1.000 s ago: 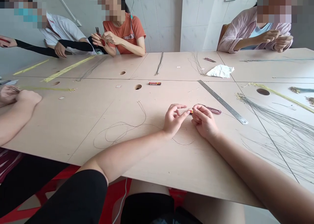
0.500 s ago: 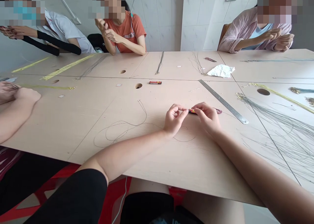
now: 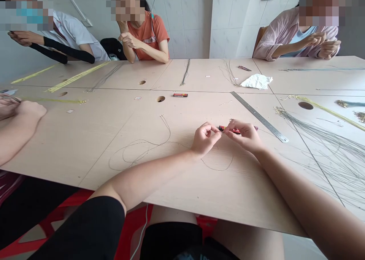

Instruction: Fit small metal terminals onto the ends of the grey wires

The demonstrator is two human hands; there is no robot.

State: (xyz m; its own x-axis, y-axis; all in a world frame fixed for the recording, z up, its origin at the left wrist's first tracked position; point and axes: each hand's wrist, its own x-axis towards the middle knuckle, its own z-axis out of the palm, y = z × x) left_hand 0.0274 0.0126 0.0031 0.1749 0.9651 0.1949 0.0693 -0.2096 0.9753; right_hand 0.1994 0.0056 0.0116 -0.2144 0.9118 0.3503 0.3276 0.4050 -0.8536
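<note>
My left hand [image 3: 205, 139] is closed in a pinch, its thumb and index fingertips meeting those of my right hand [image 3: 245, 135], which pinches too. Between them is the end of a thin dark cord [image 3: 218, 170], though the exact spot is mostly covered by the fingers. The cord hangs in a small loop below the hands, and thin cord also lies in wide loops [image 3: 139, 142] to the left. A red-and-black stick-shaped object [image 3: 221, 128], like a battery, lies just behind my right fingers, partly hidden.
A steel ruler [image 3: 259, 116] lies beyond my right hand. A bundle of cords with gold-coloured ends [image 3: 313, 134] spreads to the right. Another red-and-black stick [image 3: 180, 95], a round table hole [image 3: 161, 99] and crumpled white paper [image 3: 258, 81] are farther back. Several people sit around the table.
My right hand has shifted slightly right and its fingers have drawn up to a pinch at my left fingertips. More of the red-and-black stick shows behind them. The small cord loop has widened.
</note>
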